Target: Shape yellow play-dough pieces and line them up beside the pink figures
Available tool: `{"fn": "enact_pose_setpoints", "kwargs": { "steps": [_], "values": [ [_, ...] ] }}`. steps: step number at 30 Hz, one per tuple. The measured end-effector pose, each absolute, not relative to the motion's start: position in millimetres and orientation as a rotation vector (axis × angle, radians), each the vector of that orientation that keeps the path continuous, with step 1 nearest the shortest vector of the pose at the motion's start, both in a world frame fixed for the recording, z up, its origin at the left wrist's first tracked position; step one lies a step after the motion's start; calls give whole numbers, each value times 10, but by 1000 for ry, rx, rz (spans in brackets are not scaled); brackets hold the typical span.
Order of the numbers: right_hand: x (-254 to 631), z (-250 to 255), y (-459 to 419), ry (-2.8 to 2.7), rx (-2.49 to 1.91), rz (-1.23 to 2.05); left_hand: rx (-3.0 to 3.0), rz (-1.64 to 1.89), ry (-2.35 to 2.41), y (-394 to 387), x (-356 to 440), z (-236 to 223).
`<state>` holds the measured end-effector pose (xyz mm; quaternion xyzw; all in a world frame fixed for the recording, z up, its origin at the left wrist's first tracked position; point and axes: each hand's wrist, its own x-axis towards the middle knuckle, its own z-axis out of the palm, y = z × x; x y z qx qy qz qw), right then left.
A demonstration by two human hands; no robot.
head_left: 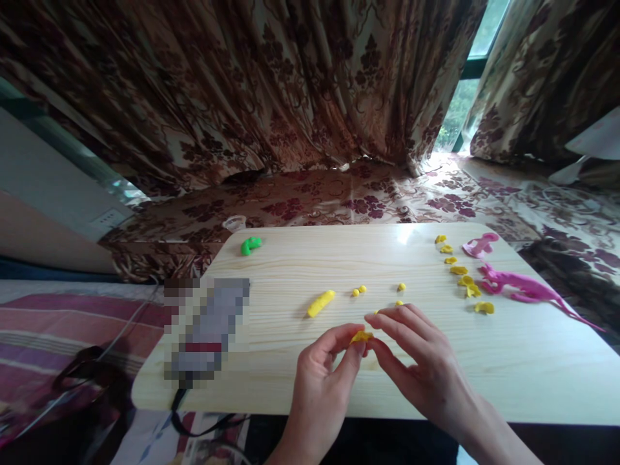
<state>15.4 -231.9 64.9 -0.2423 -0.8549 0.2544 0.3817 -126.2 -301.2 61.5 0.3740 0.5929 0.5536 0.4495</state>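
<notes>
A small flattened piece of yellow modelling clay (361,336) is pinched between the thumb and fingers of my left hand (322,371), above the near part of the table. My right hand (419,361) is close against its right side, thumb tip at the piece's edge and the other fingers stretched out apart from the thumb. Beyond my hands lies a thick yellow clay roll (321,303). Several little yellow clay balls (363,289) are scattered to its right, some partly behind my right fingers. Thin curled yellow clay pieces (458,270) form a row farther right.
Pink clay figures (526,286) lie at the table's right edge, one with a long thin tail. A green clay lump (250,245) sits at the back left. On the left is a blurred-out flat object (213,329) with a black strap. The pale wooden table (281,381) stands before patterned curtains.
</notes>
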Motion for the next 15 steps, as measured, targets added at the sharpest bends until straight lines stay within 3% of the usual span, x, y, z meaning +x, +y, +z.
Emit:
{"fn": "enact_pose_setpoints", "kwargs": {
  "steps": [10,15],
  "values": [
    [87,625,-2375,-2027,-745,915,798,1413,1365,-2999,-1265,536],
    [44,521,-2410,-1941,-759,1013,1013,1334,1463,-3088,-1368,578]
  ]
}}
